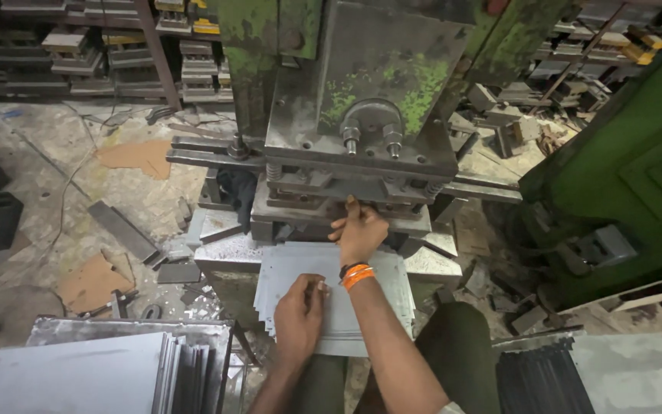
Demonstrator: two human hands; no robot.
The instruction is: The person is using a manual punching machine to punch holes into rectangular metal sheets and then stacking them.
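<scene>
My right hand (360,228), with an orange band at the wrist, reaches forward to the gap of the press die (346,195), fingers closed near a piece at the die's front edge; what it grips is hidden. My left hand (299,313) rests on a stack of thin grey metal sheets (388,287) on the press bed, pinching the top sheet's edge. The worn green and grey press (369,84) rises straight ahead.
A stack of metal sheets (101,376) stands at lower left, another grey sheet pile (622,372) at lower right. A green machine (622,169) sits on the right. Scrap metal, cardboard (139,157) and bars litter the floor; racks of dies line the back.
</scene>
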